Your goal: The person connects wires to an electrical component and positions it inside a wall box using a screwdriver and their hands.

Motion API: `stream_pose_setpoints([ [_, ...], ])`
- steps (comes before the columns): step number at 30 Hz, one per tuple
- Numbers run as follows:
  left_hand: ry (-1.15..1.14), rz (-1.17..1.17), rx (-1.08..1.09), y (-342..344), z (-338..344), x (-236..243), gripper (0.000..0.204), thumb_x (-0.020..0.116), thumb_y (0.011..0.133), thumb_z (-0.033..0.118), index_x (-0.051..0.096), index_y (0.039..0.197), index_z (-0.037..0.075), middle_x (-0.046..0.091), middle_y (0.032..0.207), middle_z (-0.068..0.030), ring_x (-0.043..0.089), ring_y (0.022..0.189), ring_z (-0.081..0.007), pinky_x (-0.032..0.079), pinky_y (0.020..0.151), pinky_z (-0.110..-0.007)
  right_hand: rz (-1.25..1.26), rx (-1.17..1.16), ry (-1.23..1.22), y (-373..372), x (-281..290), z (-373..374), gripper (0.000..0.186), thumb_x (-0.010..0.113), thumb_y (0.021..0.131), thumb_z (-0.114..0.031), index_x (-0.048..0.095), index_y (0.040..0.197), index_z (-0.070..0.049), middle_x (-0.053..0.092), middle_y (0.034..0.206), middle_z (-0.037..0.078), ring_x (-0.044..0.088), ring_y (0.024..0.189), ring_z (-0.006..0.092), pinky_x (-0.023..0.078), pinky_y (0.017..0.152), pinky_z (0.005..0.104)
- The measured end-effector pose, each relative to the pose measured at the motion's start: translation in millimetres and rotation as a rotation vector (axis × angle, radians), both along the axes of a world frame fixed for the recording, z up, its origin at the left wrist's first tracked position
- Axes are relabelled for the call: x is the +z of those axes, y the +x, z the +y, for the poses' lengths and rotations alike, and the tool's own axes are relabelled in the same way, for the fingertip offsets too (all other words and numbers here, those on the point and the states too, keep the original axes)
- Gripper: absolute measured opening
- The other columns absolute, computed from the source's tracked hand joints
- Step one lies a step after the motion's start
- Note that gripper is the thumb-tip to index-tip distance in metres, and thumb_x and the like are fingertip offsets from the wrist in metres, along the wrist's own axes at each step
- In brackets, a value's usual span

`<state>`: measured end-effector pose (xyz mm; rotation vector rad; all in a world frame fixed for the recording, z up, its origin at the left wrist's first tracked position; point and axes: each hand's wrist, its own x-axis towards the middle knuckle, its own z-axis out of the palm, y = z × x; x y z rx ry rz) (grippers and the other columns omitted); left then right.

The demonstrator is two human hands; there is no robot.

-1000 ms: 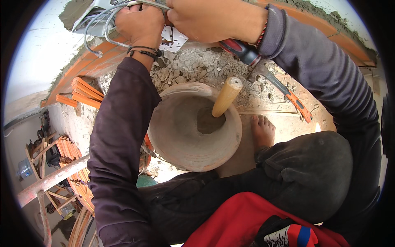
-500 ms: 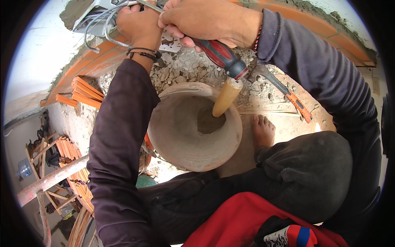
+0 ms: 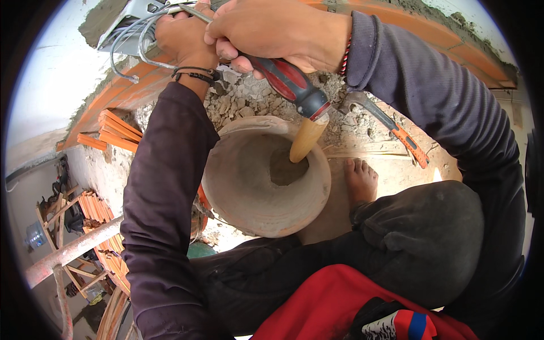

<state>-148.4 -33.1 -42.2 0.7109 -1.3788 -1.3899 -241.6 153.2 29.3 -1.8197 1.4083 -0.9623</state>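
Note:
At the top of the view, my right hand [image 3: 277, 31] is wrapped round a screwdriver [image 3: 290, 85] with a red and black handle. Its metal shaft runs up and left, past my left hand [image 3: 186, 44]. The fingers of my left hand are bent at the edge of a pale metal box [image 3: 136, 12] in the wall, beside several grey cables [image 3: 117, 42]. What they pinch is hidden, and the screwdriver's tip is hard to make out. Below the screwdriver handle, a rounded wooden handle [image 3: 309, 139] leans in a cement-coated bucket [image 3: 300, 212].
Mortar rubble [image 3: 241, 99] lies behind the bucket. A hammer [image 3: 399, 133] with an orange and black grip rests to the right, past my bare foot [image 3: 361, 180]. Orange brick pieces [image 3: 119, 130] stand at left, near a paint-spattered pipe [image 3: 73, 249].
Both hands have shifted slightly left, and the screwdriver has moved left with my right hand. The bucket and wooden handle appear slightly further left in view.

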Motion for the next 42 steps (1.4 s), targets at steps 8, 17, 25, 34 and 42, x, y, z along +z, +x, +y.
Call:
stream_pose_setpoints([
  [8,0.433,0.352,-0.173,-3,10,17,0.032,0.076,0.094,0.026,0.062,0.09,-0.002,0.067,0.078,-0.0079,0.063,0.067,-0.0179,0.05,0.06,-0.038,0.002,0.07,-0.471,3,-20,16,0.018,0.061,0.094,-0.007,0.071,0.082,0.001,0.068,0.071,0.01,0.065,0.06,0.0207,0.052,0.055,0.0354],
  [17,-0.794,-0.653,0.152,17,32,27,0.017,0.069,0.099,0.015,0.062,0.093,0.001,0.068,0.088,-0.0055,0.064,0.077,-0.0179,0.054,0.069,-0.034,-0.653,-0.312,0.014,35,22,31,0.021,0.056,0.092,-0.001,0.067,0.085,0.015,0.069,0.072,0.02,0.068,0.064,0.0243,0.05,0.055,0.0375],
  [25,-0.487,-0.409,0.008,6,40,24,0.011,0.064,0.098,-0.002,0.064,0.109,-0.002,0.065,0.098,-0.0041,0.06,0.086,-0.0122,0.054,0.076,-0.03,-1.033,-0.11,0.085,34,-11,27,0.017,0.056,0.096,-0.005,0.065,0.094,0.009,0.069,0.076,0.015,0.068,0.064,0.0218,0.052,0.056,0.0349],
  [34,-0.179,-0.031,-0.138,6,16,5,0.01,0.064,0.101,0.009,0.064,0.103,-0.001,0.065,0.093,-0.0033,0.057,0.079,-0.0128,0.054,0.074,-0.031,-1.519,0.159,0.178,42,-42,-3,0.014,0.056,0.1,-0.011,0.063,0.106,0.0,0.069,0.081,0.009,0.067,0.065,0.0185,0.055,0.057,0.0317],
  [42,-0.003,0.122,-0.182,13,10,5,0.016,0.063,0.103,0.016,0.064,0.099,0.0,0.065,0.088,-0.0024,0.056,0.075,-0.0137,0.053,0.071,-0.031,-1.724,0.259,0.514,30,-18,10,0.014,0.05,0.106,-0.018,0.055,0.117,-0.011,0.066,0.087,0.003,0.066,0.065,0.0147,0.058,0.06,0.0295],
])
